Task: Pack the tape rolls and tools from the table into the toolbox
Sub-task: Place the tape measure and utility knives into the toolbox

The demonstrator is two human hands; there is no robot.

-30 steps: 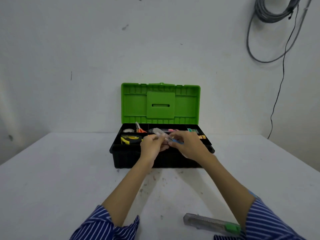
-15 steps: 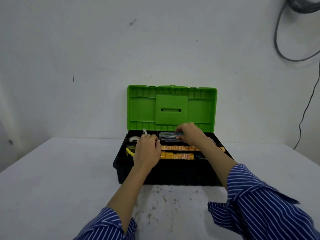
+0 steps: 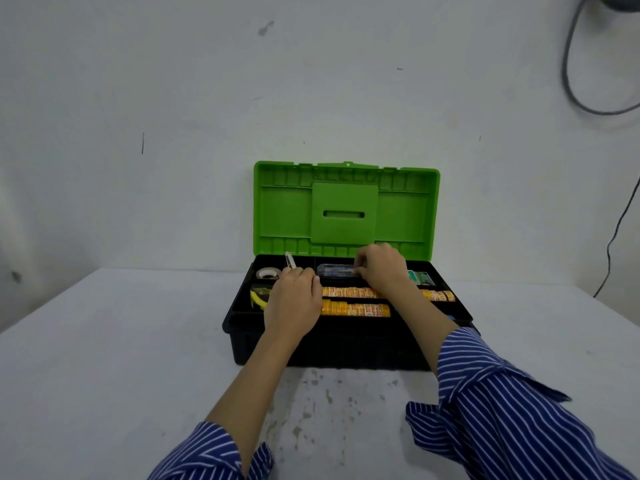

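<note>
Clear plastic marked the slim tool (image 3: 335, 270) that lay across a rear compartment of the black toolbox (image 3: 332, 348), whose green lid (image 3: 346, 209) stood open against the wall. The right hand (image 3: 382, 270) was closed on that tool's right end, fingertips pinched around it, apparently settling it into place. The left hand (image 3: 294, 301) rested palm-down over the tray's left side; whether it gripped anything could not be told, though a thin metal tip (image 3: 290, 260) poked up just beyond its fingers. Two rows of yellow-and-orange tape rolls (image 3: 353, 309) already lay lengthwise in the middle channels, a whitish tape roll (image 3: 268, 273) sat in the back-left pocket, a yellow-and-black tool (image 3: 258, 297) showed at the left, and a small green packet (image 3: 420, 277) at the back right. Around the box, the visible part of the white table (image 3: 104, 358) carried nothing else, so packing seemed nearly finished: this tool to release, anything out of frame, and perhaps the lid to shut.
</note>
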